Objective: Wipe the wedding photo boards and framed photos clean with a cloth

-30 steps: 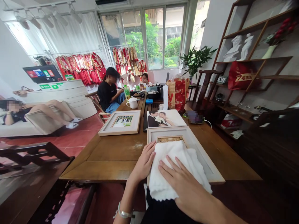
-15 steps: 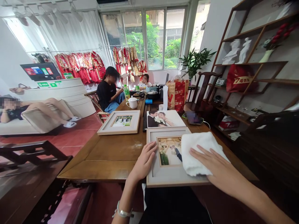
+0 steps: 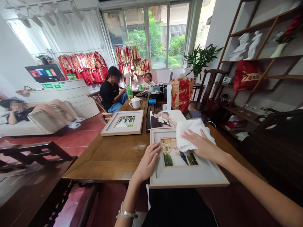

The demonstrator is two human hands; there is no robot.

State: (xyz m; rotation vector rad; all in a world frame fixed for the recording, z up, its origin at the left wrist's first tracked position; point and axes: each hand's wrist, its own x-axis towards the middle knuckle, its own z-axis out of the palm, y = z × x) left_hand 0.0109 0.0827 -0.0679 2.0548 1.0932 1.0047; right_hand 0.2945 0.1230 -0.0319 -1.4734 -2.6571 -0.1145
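Note:
A framed photo with a pale wooden edge [image 3: 189, 183] lies flat at the near side of the wooden table, its lower edge at the table's front. My left hand [image 3: 148, 160] rests with fingers stretched over the frame's left side. Spread flat, my right hand [image 3: 201, 143] presses a white cloth [image 3: 183, 132] onto the frame's upper right part. The cloth covers the top right corner and part of the picture. Just behind lies an unframed couple photo [image 3: 163, 119]. A second framed photo [image 3: 123, 123] lies to the left.
The wooden table [image 3: 106, 160] stretches away toward a white teapot [image 3: 135, 102], a green bottle [image 3: 129, 93] and a red-patterned paper bag [image 3: 182, 93]. A phone with a cable lies right of the photos. One person [image 3: 113, 90] sits at the table's left; another lies on a sofa [image 3: 47, 121].
My right hand and the cloth have moved up and left across the frame, uncovering its lower right part. My left hand stays on the left side.

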